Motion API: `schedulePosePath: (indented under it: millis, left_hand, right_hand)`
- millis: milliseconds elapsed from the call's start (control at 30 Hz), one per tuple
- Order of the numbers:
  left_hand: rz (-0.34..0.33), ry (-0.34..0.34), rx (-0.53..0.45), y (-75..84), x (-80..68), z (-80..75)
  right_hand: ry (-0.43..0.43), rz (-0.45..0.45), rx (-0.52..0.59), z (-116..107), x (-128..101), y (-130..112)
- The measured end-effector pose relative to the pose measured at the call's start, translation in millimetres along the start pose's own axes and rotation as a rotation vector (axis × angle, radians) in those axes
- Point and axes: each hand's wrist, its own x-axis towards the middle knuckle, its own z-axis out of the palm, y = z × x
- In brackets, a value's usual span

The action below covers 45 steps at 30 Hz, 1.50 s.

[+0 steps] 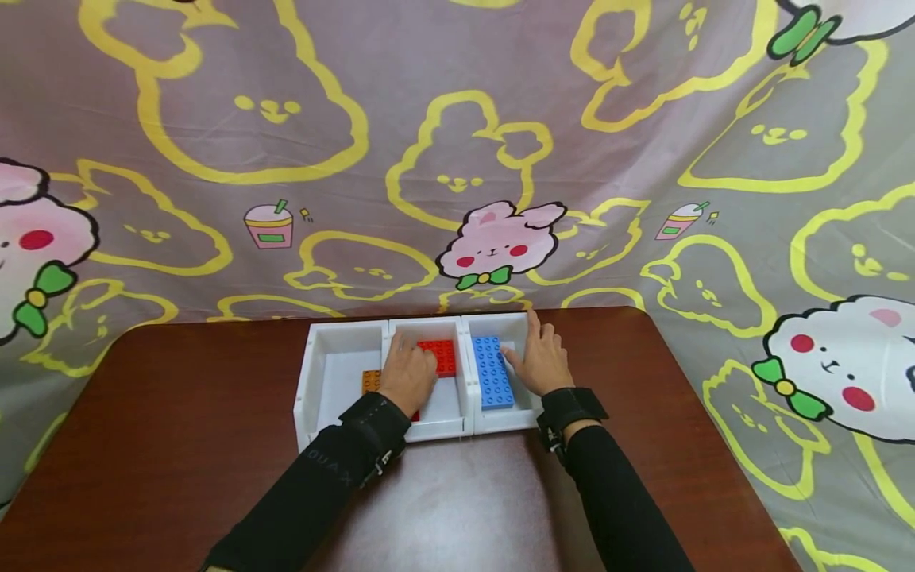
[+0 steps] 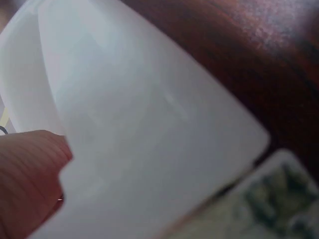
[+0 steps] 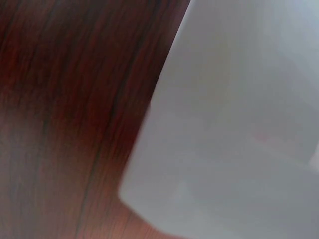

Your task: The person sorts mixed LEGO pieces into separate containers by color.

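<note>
In the head view my left hand [image 1: 411, 369] reaches over the divider between the left and middle white bins, its fingers bent downward. A red toy brick [image 1: 442, 357] lies beside that hand in the middle bin [image 1: 445, 429]. Whether the fingertips hold anything is hidden. Partly behind the hand, an orange brick [image 1: 371, 381] sits in the left bin [image 1: 305, 397]. My right hand [image 1: 545, 361] is at the right bin's outer side, thumb stretched inward and fingers extended. Near its thumb a long blue brick [image 1: 492, 373] lies in the right bin [image 1: 503, 421].
The three bins stand side by side near the far edge of the brown wooden table [image 1: 186, 445]. A cartoon-patterned cloth [image 1: 400, 143] hangs behind it. Both wrist views are mostly filled by blurred white bin walls.
</note>
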Motion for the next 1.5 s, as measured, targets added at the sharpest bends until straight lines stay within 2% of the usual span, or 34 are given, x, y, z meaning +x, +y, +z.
schedulePosePath:
  millis: [67,167,367,467,600,700,867,1000,1167,1267,1500]
  left_hand:
    - [-0.007,-0.019,-0.011,-0.2,0.6,-1.5]
    - [-0.014,-0.098,-0.053,-3.1,1.3,-8.0]
    - [-0.041,-0.317,-0.283,-17.9,6.0,-30.7]
    - [-0.023,-0.388,-0.337,-22.2,7.7,-38.9]
    - [0.016,-0.329,-0.311,-23.7,5.1,-41.9]
    - [0.057,-0.239,-0.292,-26.2,3.3,-39.4]
    - [0.093,-0.174,-0.245,-26.0,4.0,-33.6]
    - [0.102,-0.219,-0.21,-22.9,6.3,-34.8]
    - [0.087,-0.368,-0.243,-23.7,9.5,-41.7]
    - [0.073,-0.422,-0.231,-24.3,8.1,-44.2]
    - [0.061,-0.439,-0.164,-21.4,4.1,-44.3]
  right_hand:
    - [0.007,-0.002,0.001,0.3,-0.8,-0.3]
    - [0.007,-0.001,0.0,0.4,-1.4,-0.6]
    - [0.022,-0.016,-0.012,-2.0,-0.4,-2.6]
    - [0.017,-0.003,-0.008,-3.4,-0.7,-3.7]
    - [-0.009,0.016,0.0,-3.0,-1.9,-5.2]
    - [-0.001,0.003,-0.01,-2.8,-1.5,-4.7]
    - [0.018,-0.01,-0.019,-3.3,-0.2,-2.7]
    - [0.003,0.005,-0.013,-2.6,-0.8,-2.5]
    - [-0.001,0.011,-0.016,-1.6,-0.5,-1.6]
    - [0.003,0.007,-0.017,-1.6,-0.3,-1.6]
    - [0.011,-0.001,-0.018,-3.3,-1.7,-4.3]
